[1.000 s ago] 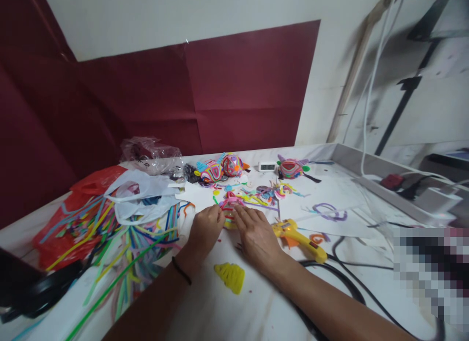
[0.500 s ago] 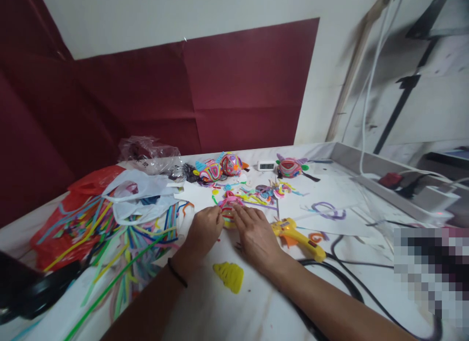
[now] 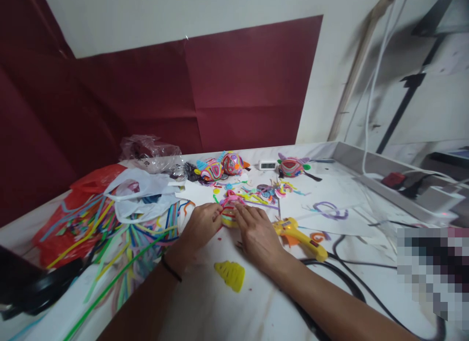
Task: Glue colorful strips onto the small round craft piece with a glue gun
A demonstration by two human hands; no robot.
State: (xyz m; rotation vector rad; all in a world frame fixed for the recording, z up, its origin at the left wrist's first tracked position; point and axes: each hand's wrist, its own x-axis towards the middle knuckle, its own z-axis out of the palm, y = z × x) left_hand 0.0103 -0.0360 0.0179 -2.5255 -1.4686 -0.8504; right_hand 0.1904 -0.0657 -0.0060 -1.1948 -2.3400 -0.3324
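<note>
Between my hands on the white tabletop lies a pipe-cleaner craft piece (image 3: 229, 218), pink at the top, with yellow and red bands around a brownish middle. My left hand (image 3: 203, 224) is closed, its thumb and fingers pinching the left edge of the piece. My right hand (image 3: 258, 231) lies over the right edge with fingers together, holding it; its thumb is hidden. Nearer to me rests a flat yellow ridged piece (image 3: 231, 275), touched by neither hand. A yellow hot glue gun (image 3: 302, 238) lies just right of my right hand.
Loose pipe cleaners (image 3: 126, 253) spread at left beside a red bag (image 3: 54, 243) and a white plastic bag (image 3: 142, 192). Colourful stuffed-looking crafts (image 3: 210, 170) and a small digital clock (image 3: 268, 165) stand at the back. A black cable (image 3: 340, 275) curves at right; a power strip (image 3: 437, 202) lies beyond.
My left hand has eased slightly, its fingers less curled, and more of the craft piece shows between the hands. My right hand stays on it. The view has shifted slightly.
</note>
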